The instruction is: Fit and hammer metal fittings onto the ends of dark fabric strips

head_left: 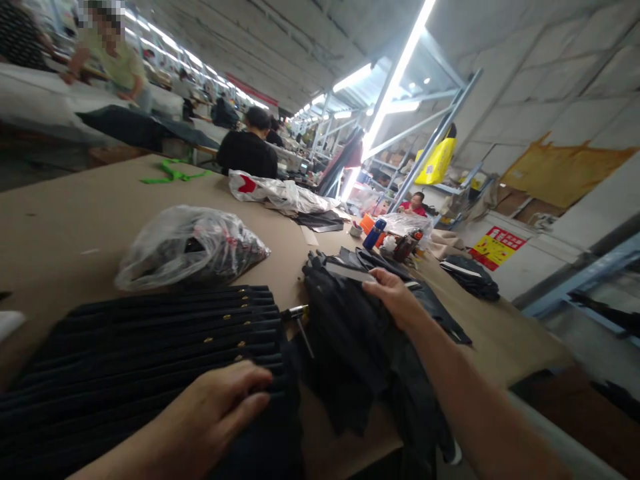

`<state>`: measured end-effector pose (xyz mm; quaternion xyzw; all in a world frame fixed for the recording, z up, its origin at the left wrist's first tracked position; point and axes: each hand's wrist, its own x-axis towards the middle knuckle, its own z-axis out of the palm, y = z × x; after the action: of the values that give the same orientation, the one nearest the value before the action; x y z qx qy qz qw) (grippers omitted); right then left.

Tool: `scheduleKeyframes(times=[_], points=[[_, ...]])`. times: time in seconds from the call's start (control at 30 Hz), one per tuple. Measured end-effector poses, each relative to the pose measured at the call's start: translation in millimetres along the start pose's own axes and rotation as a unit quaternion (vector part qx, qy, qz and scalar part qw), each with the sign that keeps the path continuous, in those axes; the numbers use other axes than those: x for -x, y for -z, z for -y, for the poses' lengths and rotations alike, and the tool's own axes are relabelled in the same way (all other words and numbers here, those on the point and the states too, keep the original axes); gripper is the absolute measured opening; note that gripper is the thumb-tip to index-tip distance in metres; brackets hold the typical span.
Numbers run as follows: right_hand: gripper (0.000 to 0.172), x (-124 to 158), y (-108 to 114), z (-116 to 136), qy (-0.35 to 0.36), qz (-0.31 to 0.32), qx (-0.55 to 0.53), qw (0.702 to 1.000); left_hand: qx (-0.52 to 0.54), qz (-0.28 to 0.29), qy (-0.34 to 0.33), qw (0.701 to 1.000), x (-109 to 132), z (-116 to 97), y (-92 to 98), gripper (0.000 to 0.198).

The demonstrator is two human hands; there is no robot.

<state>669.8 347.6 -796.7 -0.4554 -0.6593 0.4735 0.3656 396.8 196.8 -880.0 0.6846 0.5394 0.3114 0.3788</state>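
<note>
My left hand point(227, 403) is at the near right part of a row of folded dark garments point(150, 333) with small gold-coloured buttons or studs. Its fingers curl, and thumb and forefinger close around the dark cloth at the edge. Further right, my right hand point(393, 293) pinches a pale grey strip point(350, 272) lying along the top of a loose heap of dark cloth pieces point(350, 333). The heap hangs down over the table's near side. Between the two piles lies a small tool with a metal shaft point(296, 311), its lower part hidden by cloth.
A clear plastic bag point(190, 247) with dark contents stands behind the row. Beyond are a white plastic bag point(280, 193), a green strap point(175, 172) and a blue bottle point(375, 235). Folded dark cloth point(470, 275) lies right on the brown tabletop point(75, 213). Other people work further off.
</note>
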Motion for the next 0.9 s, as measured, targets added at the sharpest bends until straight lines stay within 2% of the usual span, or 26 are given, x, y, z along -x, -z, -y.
scheduleKeyframes(times=[0.03, 0.1, 0.17, 0.23, 0.3, 0.37, 0.4, 0.47, 0.53, 0.63, 0.73, 0.8, 0.83, 0.87, 0.9], points=[[0.025, 8, -28, -4, 0.022, 0.012, 0.019, 1.0, 0.08, -0.003, 0.052, 0.995, -9, -12, -0.3, 0.034], [0.018, 27, -84, -17, 0.075, 0.022, 0.092, 0.993, 0.26, -0.045, 0.133, 0.955, -25, -27, -1.7, 0.043], [0.015, 48, -134, -32, 0.114, 0.023, 0.155, 0.981, 0.394, -0.077, 0.15, 0.904, -36, -28, -3.7, 0.041], [0.014, 66, -170, -44, 0.143, 0.043, 0.184, 0.971, 0.45, -0.118, 0.153, 0.872, -37, -21, -4.1, 0.034], [0.016, 75, -185, -47, 0.192, 0.103, 0.189, 0.958, 0.467, -0.142, 0.154, 0.859, -32, -14, -0.8, 0.027], [0.015, 74, -180, -39, 0.263, 0.15, 0.181, 0.936, 0.477, -0.124, 0.153, 0.857, -24, -12, 6.9, 0.024], [0.015, 70, -172, -32, 0.302, 0.149, 0.184, 0.924, 0.477, -0.105, 0.157, 0.858, -20, -13, 12.1, 0.024], [0.02, 57, -151, -12, 0.374, 0.105, 0.229, 0.892, 0.462, -0.068, 0.169, 0.868, -12, -19, 23.4, 0.026], [0.023, 42, -132, 11, 0.429, 0.064, 0.329, 0.839, 0.446, -0.034, 0.161, 0.88, -7, -27, 33.9, 0.028], [0.025, 30, -120, 41, 0.463, 0.091, 0.463, 0.75, 0.423, 0.004, 0.122, 0.898, -2, -36, 45.5, 0.03], [0.017, 29, -120, 62, 0.472, 0.147, 0.503, 0.709, 0.359, 0.032, 0.084, 0.929, 0, -44, 55.2, 0.028], [0.009, 29, -118, 73, 0.478, 0.165, 0.519, 0.689, 0.221, 0.011, 0.042, 0.974, 3, -53, 62.7, 0.029], [0.007, 29, -115, 78, 0.484, 0.167, 0.53, 0.676, 0.12, -0.032, 0.012, 0.992, 6, -59, 66.6, 0.032], [0.007, 29, -112, 83, 0.49, 0.161, 0.541, 0.664, 0.007, -0.089, -0.023, 0.996, 9, -67, 70.4, 0.035], [0.008, 30, -109, 88, 0.493, 0.149, 0.55, 0.657, -0.106, -0.158, -0.062, 0.98, 14, -76, 74.1, 0.039]])
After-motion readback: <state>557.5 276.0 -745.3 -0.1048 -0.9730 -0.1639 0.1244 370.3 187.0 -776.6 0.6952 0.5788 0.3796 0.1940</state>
